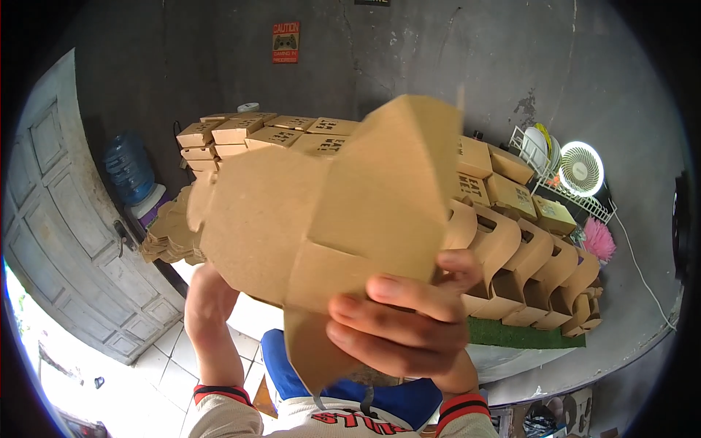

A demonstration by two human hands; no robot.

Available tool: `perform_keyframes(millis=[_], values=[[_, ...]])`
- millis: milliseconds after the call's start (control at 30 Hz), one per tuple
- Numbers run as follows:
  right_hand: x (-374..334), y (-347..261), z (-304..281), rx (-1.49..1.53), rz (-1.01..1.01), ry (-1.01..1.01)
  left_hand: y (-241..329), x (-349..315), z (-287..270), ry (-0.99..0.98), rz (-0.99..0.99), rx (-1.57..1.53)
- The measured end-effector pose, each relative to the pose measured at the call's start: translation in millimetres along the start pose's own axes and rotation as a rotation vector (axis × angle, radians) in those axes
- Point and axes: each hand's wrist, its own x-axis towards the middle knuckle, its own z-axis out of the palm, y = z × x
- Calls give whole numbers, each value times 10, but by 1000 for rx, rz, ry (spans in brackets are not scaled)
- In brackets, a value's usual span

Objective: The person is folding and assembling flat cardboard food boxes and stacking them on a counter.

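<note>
A partly folded brown cardboard box (252, 212) is raised in front of me, its lid panel and side flaps spread out at angles. My right hand (401, 321) is closed on its lower right part, with fingers across the near face and thumb at the right edge. My left hand (208, 288) reaches up to the lower left edge of the cardboard, and its fingers are hidden behind it. To the left, a stack of flat cardboard blanks (174, 228) lies beyond my left hand.
Closed printed boxes (292, 124) are stacked along the wall. Open-topped boxes (511, 252) stand in a row at right on a green mat (526, 333). A lit round fan (582, 168) and dish rack (537, 150) are behind them. At left are a water jug (128, 168) and panelled door (80, 212).
</note>
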Motion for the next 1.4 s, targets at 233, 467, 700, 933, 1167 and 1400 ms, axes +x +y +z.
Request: perform_keyframes(millis=[233, 467, 700, 933, 1167, 1400], values=[[-272, -39, 62, 146, 59, -298, 80, 94, -127, -214, -383, 482], [-331, -32, -30, 410, 181, -417, -225, -117, 65, -203, -378, 305], [-151, 65, -148, 261, 631, -108, -276, -55, 162, -299, -113, 307], [-288, 39, -167, 314, 1132, -166, -394, -195, 302, -169, -420, 73], [-392, 77, -240, 449, 1235, -150, -449, -256, 177, -233, -281, 97], [-344, -54, -191, 853, 1488, -214, -532, -406, 218, -72, -298, 60]])
